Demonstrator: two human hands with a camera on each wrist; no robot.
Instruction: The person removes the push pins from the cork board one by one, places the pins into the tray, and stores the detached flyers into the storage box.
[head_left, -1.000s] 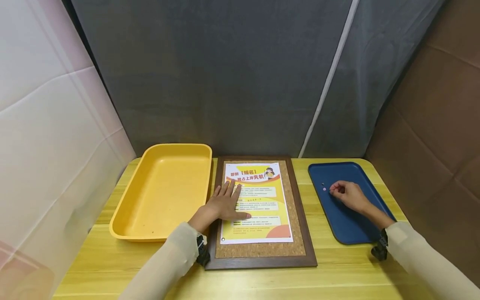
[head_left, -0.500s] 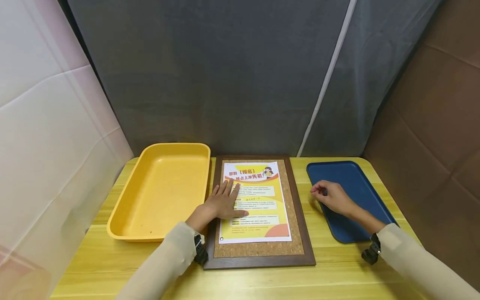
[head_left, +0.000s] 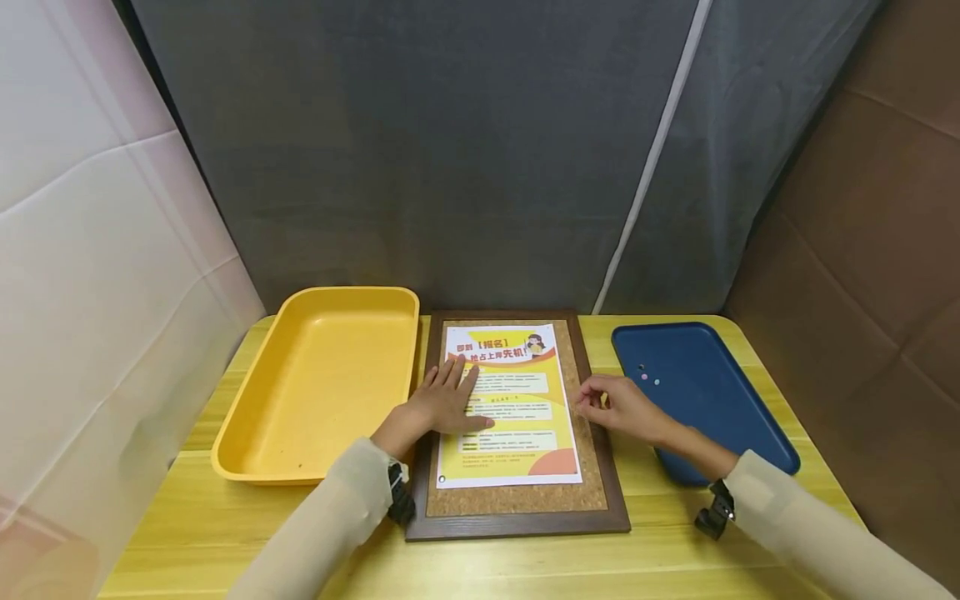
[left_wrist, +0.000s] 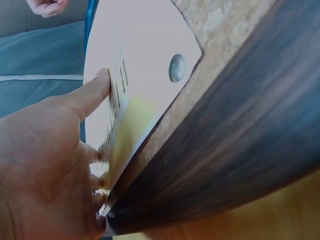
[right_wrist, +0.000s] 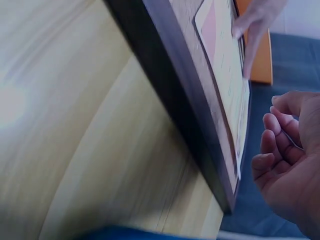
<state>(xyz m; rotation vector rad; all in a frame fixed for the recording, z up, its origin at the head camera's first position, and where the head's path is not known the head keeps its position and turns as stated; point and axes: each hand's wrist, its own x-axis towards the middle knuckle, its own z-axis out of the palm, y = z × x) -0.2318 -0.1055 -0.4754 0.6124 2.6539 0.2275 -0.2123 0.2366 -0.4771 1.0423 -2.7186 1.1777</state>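
On the table lies a wood-framed corkboard (head_left: 517,500) with a yellow and white printed poster (head_left: 517,456) over it. My left hand (head_left: 441,408) rests palm-down on the poster's left side, fingers spread. A flat silver thumbtack (left_wrist: 176,68) sits in the poster's near left corner in the left wrist view. Over the board's right edge, my right hand (head_left: 621,408) has thumb and index fingertips together, pinching a tiny thing, apparently a thumbtack, hidden by the fingertips. Its other fingers (right_wrist: 270,145) are curled in the right wrist view.
A blue tray (head_left: 720,417) stands at the right, with a pink tack (head_left: 644,377) and other small tacks on it. At the left is a deep yellow tray (head_left: 326,367). A grey curtain (head_left: 450,167) hangs behind the table.
My right hand has moved left from the blue tray to the corkboard's right edge, uncovering the small tacks. The left hand stays on the poster.
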